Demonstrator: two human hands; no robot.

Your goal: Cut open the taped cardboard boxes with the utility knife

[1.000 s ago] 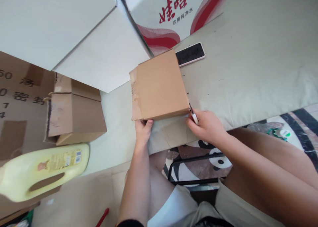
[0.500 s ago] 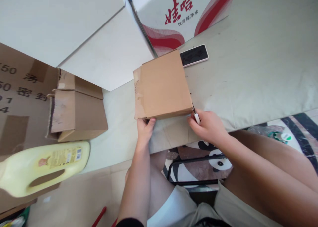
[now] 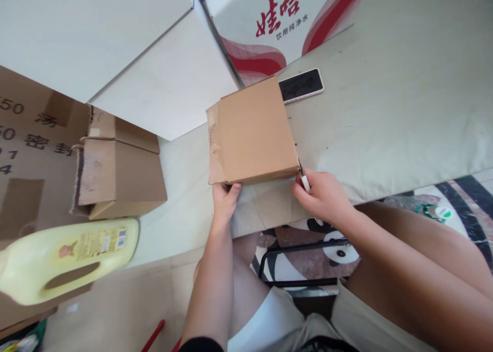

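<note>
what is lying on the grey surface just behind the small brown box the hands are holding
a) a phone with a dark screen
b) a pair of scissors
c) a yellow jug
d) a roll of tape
a: a phone with a dark screen lies flat on the grey surface just past the far edge of the small brown box, beside the red and white carton.

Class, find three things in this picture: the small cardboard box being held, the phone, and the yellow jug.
small cardboard box (image 3: 252, 131), head view, middle of its top face.
phone (image 3: 301, 84), head view, centre of its dark screen.
yellow jug (image 3: 69, 262), head view, on its body beside the handle hole.
</note>
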